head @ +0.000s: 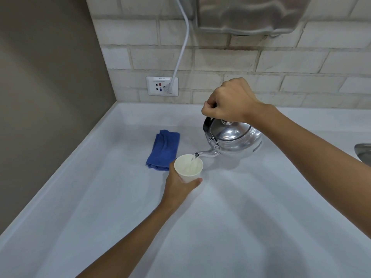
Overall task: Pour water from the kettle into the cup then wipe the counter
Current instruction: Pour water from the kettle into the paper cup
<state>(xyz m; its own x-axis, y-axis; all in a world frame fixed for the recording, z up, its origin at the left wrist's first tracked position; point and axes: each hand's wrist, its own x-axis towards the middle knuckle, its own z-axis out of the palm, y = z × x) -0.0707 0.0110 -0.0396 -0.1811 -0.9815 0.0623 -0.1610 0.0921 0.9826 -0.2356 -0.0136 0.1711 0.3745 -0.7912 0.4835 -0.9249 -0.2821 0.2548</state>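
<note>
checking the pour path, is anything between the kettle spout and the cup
Nothing visible does. The kettle, tilted by the right hand, has its spout right over the rim of the cup, which the left hand holds. Water runs straight in. The blue cloth lies behind and left, off the path.

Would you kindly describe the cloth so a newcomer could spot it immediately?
On the white counter, below the wall socket, lies the cloth, just beyond the paper cup. It is the only blue, folded, soft thing there.
</note>
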